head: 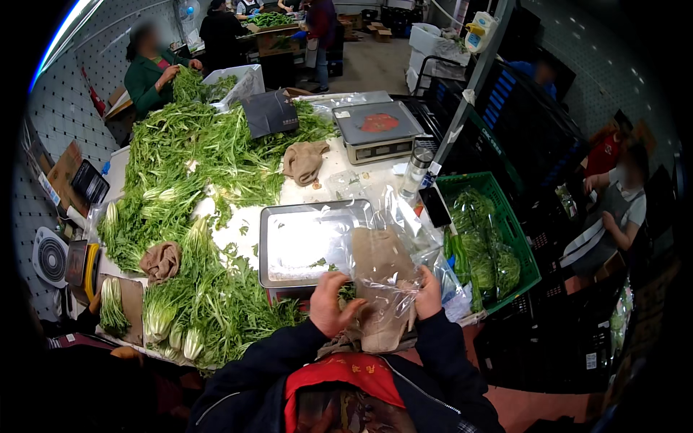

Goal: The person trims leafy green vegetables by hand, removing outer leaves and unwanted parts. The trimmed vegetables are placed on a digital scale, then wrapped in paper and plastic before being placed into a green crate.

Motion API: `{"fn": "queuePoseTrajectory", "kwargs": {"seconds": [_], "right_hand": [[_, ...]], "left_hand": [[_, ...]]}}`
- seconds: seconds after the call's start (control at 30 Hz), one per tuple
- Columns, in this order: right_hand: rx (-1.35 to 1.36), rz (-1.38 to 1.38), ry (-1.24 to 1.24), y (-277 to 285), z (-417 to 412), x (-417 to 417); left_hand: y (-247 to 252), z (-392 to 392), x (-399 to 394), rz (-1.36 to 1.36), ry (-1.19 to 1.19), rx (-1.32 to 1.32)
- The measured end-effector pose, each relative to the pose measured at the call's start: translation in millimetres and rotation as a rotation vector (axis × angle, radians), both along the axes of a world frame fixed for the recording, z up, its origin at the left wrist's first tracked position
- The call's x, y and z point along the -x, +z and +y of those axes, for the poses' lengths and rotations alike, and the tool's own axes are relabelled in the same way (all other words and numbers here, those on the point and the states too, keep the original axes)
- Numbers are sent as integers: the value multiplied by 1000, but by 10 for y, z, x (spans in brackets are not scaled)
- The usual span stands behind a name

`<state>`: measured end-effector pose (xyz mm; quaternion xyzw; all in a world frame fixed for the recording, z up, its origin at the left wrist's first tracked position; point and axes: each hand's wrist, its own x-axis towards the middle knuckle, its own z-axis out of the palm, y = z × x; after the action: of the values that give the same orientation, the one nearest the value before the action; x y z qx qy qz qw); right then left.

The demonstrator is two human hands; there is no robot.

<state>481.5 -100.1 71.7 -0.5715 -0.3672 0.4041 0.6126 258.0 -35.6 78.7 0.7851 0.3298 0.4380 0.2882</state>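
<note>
My right hand (429, 296) grips the side of a clear plastic bag (387, 287) in front of my body. Through the film shows a brown cloth (379, 330) lying under it at the table's near edge. My left hand (331, 307) is to the left of the bag, thumb and fingers apart, with nothing plainly in it. Just beyond that hand is a shallow metal tray (308, 243) with a few leaf scraps (319, 263) on it. A few green leaves (346, 292) show beside the left fingers. More clear plastic bags (403, 216) lie to the tray's right.
Leafy greens (216, 146) heap across the table's left. A digital scale (376, 127), glass bottle (416, 173) and phone (435, 207) are beyond the bags. A green crate (514, 243) holds bagged vegetables on the right. A person in green (154, 76) handles greens at far left.
</note>
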Motion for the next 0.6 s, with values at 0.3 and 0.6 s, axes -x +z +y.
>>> {"fn": "queuePoseTrajectory", "kwargs": {"seconds": [0.3,0.6], "right_hand": [[-2,359,-55,-224,86,207],[86,258,116,-319,172,168]], "left_hand": [[-510,155,161,-333,-308,855],[-467,77,200,-564,-192,955]]}}
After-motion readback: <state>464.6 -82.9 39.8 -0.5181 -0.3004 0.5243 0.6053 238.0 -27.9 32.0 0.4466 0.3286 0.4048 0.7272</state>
